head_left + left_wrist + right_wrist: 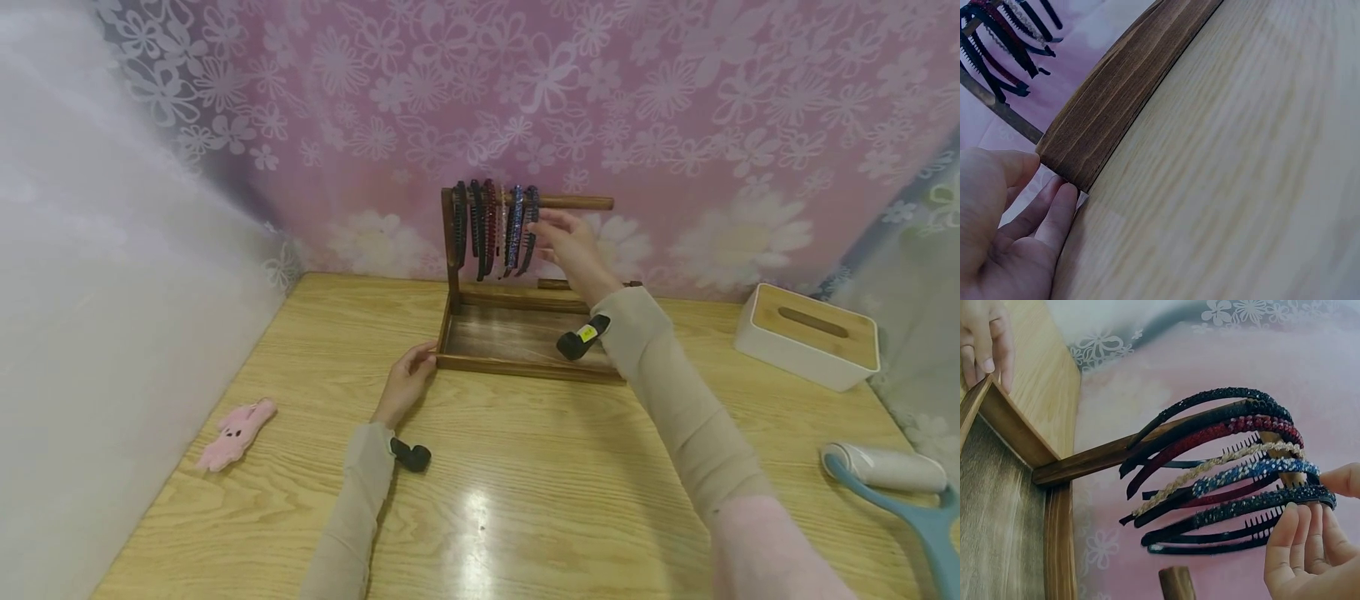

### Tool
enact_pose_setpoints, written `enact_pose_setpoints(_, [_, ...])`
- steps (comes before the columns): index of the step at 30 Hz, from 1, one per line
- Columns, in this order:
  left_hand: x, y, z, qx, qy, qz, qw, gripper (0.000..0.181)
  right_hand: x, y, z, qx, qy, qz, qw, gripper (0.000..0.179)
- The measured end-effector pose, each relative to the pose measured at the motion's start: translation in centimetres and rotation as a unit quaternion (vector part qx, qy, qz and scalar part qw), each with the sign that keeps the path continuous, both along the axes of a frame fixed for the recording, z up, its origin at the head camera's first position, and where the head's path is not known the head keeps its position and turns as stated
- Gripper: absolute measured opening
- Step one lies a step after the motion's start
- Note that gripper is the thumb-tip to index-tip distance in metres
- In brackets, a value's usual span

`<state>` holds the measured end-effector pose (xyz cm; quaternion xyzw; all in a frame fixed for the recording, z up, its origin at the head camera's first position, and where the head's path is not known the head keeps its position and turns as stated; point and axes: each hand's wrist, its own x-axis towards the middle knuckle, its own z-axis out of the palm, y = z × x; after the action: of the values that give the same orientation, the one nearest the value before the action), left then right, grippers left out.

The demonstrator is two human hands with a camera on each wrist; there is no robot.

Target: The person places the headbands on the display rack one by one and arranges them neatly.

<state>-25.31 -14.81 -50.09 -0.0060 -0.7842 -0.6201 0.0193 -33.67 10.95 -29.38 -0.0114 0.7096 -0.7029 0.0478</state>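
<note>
A brown wooden headband stand (517, 365) has a tray base, an upright and a top bar on which several toothed headbands hang. My right hand (576, 252) pinches the outermost one, a dark sparkly headband (1235, 505), between thumb and fingers on the bar. Right behind it hang a blue glittery headband (1254, 470), a gold braided one (1210, 465) and a dark red one (1197, 440); black ones are closest to the upright. Down at the tray's front left corner, my left hand (405, 385) holds the rim with its thumb above and fingers lower down.
A shorter lower bar (553, 284) juts from the stand, partly behind my right wrist. On the table's right are a white tissue box (787, 354) with a wooden lid and a lint roller (892, 468) with a blue handle. A pink plush toy (236, 435) lies at left.
</note>
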Motion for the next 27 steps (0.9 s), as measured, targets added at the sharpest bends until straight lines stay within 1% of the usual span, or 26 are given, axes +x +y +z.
enact_pose_setpoints(5, [0.0, 0.1, 0.1, -0.011, 0.005, 0.001, 0.9999, 0.035, 0.4, 0.9, -0.7, 0.019, 0.009, 0.002, 0.9998, 0.046])
enact_pose_setpoints(9, [0.0, 0.1, 0.0, -0.009, 0.004, 0.001, 1.0000, 0.035, 1.1, 2.0, -1.5, 0.014, 0.006, -0.002, 0.9999, 0.042])
enact_pose_setpoints(15, [0.1, 0.0, 0.1, -0.002, -0.006, 0.000, 1.0000, 0.035, 2.5, 4.2, -3.3, 0.010, -0.002, 0.018, 0.9998, 0.044])
enact_pose_setpoints(16, [0.1, 0.0, 0.1, -0.003, -0.006, 0.000, 1.0000, 0.035, 2.8, 4.5, -3.5, 0.013, -0.003, 0.021, 0.9997, 0.042])
enact_pose_setpoints(20, [0.1, 0.0, 0.1, -0.003, -0.007, -0.001, 1.0000, 0.036, 4.1, 6.0, -4.4, 0.001, -0.005, 0.023, 0.9997, 0.024])
enact_pose_setpoints(22, [0.1, 0.0, 0.1, 0.000, -0.008, -0.003, 1.0000, 0.036, 4.9, 7.0, -4.9, 0.010, -0.009, 0.028, 0.9995, 0.019])
enact_pose_setpoints(24, [0.2, 0.0, 0.0, 0.002, -0.012, -0.005, 0.9999, 0.036, 5.7, 8.1, -5.6, 0.023, -0.013, 0.035, 0.9990, 0.023])
enact_pose_setpoints(27, [0.1, 0.0, -0.1, 0.004, -0.011, -0.010, 0.9999, 0.037, 7.1, 10.0, -7.0, 0.066, -0.024, 0.050, 0.9963, 0.035])
